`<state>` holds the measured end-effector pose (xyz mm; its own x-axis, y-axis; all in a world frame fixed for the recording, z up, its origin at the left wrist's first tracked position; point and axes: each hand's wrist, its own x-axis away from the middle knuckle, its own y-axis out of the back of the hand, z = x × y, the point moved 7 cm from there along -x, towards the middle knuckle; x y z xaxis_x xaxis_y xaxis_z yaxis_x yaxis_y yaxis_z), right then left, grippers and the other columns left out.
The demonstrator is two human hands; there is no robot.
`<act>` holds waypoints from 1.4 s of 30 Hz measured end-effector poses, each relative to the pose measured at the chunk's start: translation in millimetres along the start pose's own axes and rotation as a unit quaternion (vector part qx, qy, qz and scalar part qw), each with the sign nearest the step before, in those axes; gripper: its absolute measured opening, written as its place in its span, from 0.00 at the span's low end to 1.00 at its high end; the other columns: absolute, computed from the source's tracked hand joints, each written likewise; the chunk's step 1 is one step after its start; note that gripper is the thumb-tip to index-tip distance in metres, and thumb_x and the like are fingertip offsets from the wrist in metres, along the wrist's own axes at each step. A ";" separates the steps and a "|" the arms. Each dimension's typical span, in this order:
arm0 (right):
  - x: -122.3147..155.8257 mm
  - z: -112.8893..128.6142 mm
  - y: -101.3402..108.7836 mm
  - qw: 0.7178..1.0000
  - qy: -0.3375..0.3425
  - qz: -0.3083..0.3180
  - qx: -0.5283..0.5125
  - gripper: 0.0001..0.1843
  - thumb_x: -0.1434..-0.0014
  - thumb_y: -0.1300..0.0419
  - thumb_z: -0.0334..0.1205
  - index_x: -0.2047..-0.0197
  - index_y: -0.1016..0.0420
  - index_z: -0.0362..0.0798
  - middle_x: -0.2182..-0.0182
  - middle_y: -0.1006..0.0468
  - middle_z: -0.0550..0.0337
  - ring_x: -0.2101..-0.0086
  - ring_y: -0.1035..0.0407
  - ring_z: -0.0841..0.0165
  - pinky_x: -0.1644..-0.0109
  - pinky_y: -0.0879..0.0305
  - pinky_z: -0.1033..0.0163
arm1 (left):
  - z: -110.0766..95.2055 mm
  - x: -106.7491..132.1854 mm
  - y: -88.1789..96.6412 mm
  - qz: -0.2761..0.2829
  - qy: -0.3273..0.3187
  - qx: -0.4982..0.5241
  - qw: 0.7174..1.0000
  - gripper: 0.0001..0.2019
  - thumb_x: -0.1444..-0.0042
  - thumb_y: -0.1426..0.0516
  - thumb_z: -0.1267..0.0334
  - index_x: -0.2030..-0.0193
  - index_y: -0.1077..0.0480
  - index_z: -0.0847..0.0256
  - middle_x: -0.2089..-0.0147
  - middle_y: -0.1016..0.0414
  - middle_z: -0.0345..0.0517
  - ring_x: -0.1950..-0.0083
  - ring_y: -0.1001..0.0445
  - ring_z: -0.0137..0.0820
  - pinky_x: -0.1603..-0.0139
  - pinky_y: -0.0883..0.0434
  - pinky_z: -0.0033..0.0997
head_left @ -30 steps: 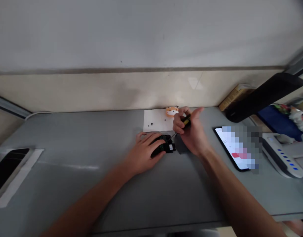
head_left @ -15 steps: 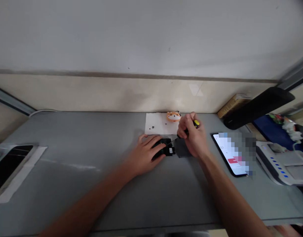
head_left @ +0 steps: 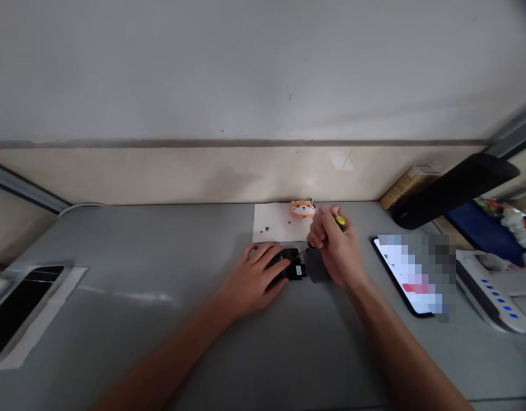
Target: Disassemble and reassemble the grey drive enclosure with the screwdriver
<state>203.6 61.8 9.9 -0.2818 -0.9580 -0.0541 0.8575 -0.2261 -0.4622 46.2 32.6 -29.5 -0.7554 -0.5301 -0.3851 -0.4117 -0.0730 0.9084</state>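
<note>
My left hand lies over a small black device on the grey table, fingers curled round its left side and holding it down. My right hand is closed round a small screwdriver with a yellow and black handle; its thin shaft slants down left to the device's top right corner. A dark flat piece lies right beside the device, partly under my right hand.
A white paper sheet with several tiny dark screws and an orange animal figure lies at the wall. A phone lies to the right, then a white machine, a black lamp head and a box. A dark tray sits far left.
My right hand closed from a loose, open-fingered hold into a firm grip on the screwdriver and brought its tip down to the device. My left hand stayed on the device.
</note>
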 end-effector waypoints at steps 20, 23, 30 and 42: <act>3.1 -7.3 -2.6 0.996 0.006 0.067 0.061 0.26 0.44 0.29 0.58 0.74 0.37 0.50 0.77 0.34 0.68 0.80 0.43 0.77 0.76 0.45 0.65 | 0.6 -2.5 -3.7 0.019 0.042 0.039 0.998 0.14 0.30 0.47 0.59 0.42 0.27 0.57 0.39 0.26 0.55 0.35 0.31 0.43 0.35 0.36 0.50; 4.6 -9.4 -5.1 0.996 0.016 0.061 0.061 0.26 0.41 0.35 0.64 0.73 0.35 0.51 0.82 0.43 0.70 0.83 0.51 0.76 0.80 0.54 0.65 | 2.3 -2.0 -4.5 0.026 0.048 0.050 0.997 0.13 0.30 0.46 0.60 0.43 0.27 0.58 0.39 0.26 0.54 0.36 0.30 0.43 0.35 0.37 0.50; 3.8 -0.5 -9.0 0.995 -0.041 0.078 -0.038 0.18 0.40 0.35 0.58 0.67 0.23 0.51 0.70 0.31 0.61 0.70 0.34 0.70 0.65 0.34 0.61 | 8.3 -2.5 -6.5 0.039 0.078 0.090 0.992 0.11 0.31 0.45 0.61 0.45 0.27 0.56 0.39 0.26 0.51 0.37 0.30 0.42 0.36 0.36 0.50; -4.1 3.4 -2.0 0.996 0.014 0.084 0.034 0.30 0.48 0.37 0.74 0.68 0.34 0.55 0.78 0.41 0.68 0.78 0.46 0.71 0.77 0.45 0.63 | 2.2 -0.7 -1.7 0.027 0.051 0.048 0.997 0.13 0.29 0.48 0.60 0.43 0.26 0.56 0.39 0.26 0.54 0.35 0.31 0.44 0.34 0.37 0.51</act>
<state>204.4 65.6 14.1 -0.1440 -0.9780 -0.1508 0.9201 -0.0762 -0.3841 46.4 35.0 -31.2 -0.7246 -0.6141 -0.3128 -0.4227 0.0375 0.9055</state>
